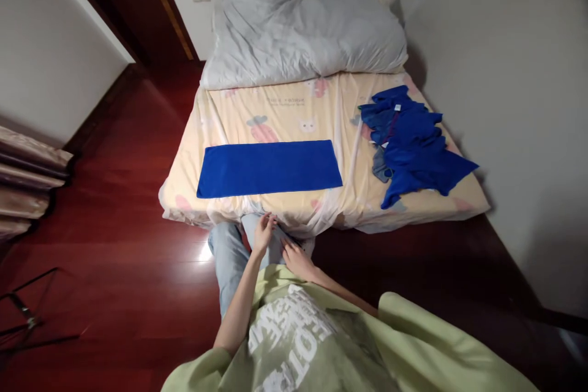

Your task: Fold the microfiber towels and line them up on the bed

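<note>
A blue cloth (270,168) lies flat as a long rectangle near the front edge of the bed. Just in front of the bed, my left hand (264,231) is over my raised leg, its fingers loosely apart and nothing in it. To its right, my right hand (297,259) rests against the light blue jeans (229,263) with its fingers spread. Neither hand touches the cloth. A crumpled heap of blue cloths (416,147) lies on the right side of the bed, with a grey-blue piece at its left edge.
The bed (294,116) has a yellow patterned sheet, with a bunched grey-white quilt (303,30) at its head. A wall stands close on the right. Black stand legs (27,318) are on the floor at lower left, below a curtain (27,177).
</note>
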`<state>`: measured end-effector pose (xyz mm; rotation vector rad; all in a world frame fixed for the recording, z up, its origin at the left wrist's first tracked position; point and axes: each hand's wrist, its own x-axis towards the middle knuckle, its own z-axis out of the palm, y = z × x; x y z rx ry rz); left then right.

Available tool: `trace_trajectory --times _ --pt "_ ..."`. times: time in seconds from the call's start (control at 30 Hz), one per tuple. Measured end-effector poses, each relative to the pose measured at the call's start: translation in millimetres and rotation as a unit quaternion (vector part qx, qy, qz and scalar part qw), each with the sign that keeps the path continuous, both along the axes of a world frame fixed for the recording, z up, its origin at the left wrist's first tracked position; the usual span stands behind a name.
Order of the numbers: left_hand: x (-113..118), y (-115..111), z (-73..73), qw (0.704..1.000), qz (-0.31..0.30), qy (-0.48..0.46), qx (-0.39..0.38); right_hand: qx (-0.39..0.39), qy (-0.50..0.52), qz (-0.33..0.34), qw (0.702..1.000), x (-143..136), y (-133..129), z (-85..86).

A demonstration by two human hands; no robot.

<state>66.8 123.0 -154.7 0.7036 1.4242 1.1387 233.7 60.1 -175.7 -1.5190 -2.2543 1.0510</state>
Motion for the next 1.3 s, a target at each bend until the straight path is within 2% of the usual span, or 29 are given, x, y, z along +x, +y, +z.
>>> trace_trajectory --times 0.07,0.17,0.27,0.53,0.6,0.67,0.73,0.83,0.97,1.03,1.1,1.2,1.3 --pt "15.5 24.2 1.1 0.980 0.109 -0.165 -0.028 0.019 -0.007 -0.014 1.000 -1.1 -14.3 3.1" --pt "29.5 55.8 -0.5 0.946 0.173 -0.271 -0.049 0.004 -0.007 -0.019 1.000 -2.0 -25.1 6.5" --pt "32.3 75.8 -3.9 0.929 0.197 -0.308 -0.062 -0.022 -0.010 -0.025 0.999 -0.6 -23.2 8.5" --pt "31.6 105.7 -6.4 0.905 0.223 -0.353 -0.083 -0.032 0.020 -0.045 0.998 -1.1 -18.7 6.8" --pt "33.2 112.2 -9.8 0.898 0.239 -0.358 -0.090 -0.039 0.024 -0.040 0.998 1.0 -12.0 10.3" --pt "35.4 116.1 -14.2 0.892 0.261 -0.358 -0.095 -0.061 0.039 -0.021 0.997 4.8 5.6 17.2" --pt "37.9 116.9 -18.2 0.888 0.277 -0.355 -0.095 -0.093 0.059 0.011 0.994 8.7 38.2 27.8" --pt "41.1 116.1 -21.4 0.888 0.273 -0.358 -0.093 -0.120 0.098 0.028 0.987 8.0 118.3 47.6" --pt "42.5 118.8 -21.6 0.889 0.275 -0.352 -0.101 -0.029 0.176 -0.005 0.984 -14.4 268.2 69.1" --pt "41.8 120.8 -22.3 0.890 0.275 -0.347 -0.108 0.032 0.153 -0.029 0.987 -32.5 343.7 73.8" --pt "40.8 121.5 -24.2 0.892 0.264 -0.349 -0.113 0.064 0.081 -0.034 0.994 -51.0 406.1 72.7" --pt "39.8 120.0 -27.9 0.891 0.258 -0.357 -0.113 0.041 -0.038 -0.013 0.998 -73.6 463.7 61.2" --pt "40.6 118.4 -30.3 0.887 0.265 -0.362 -0.110 0.005 -0.091 0.005 0.996 -85.5 486.7 45.4"
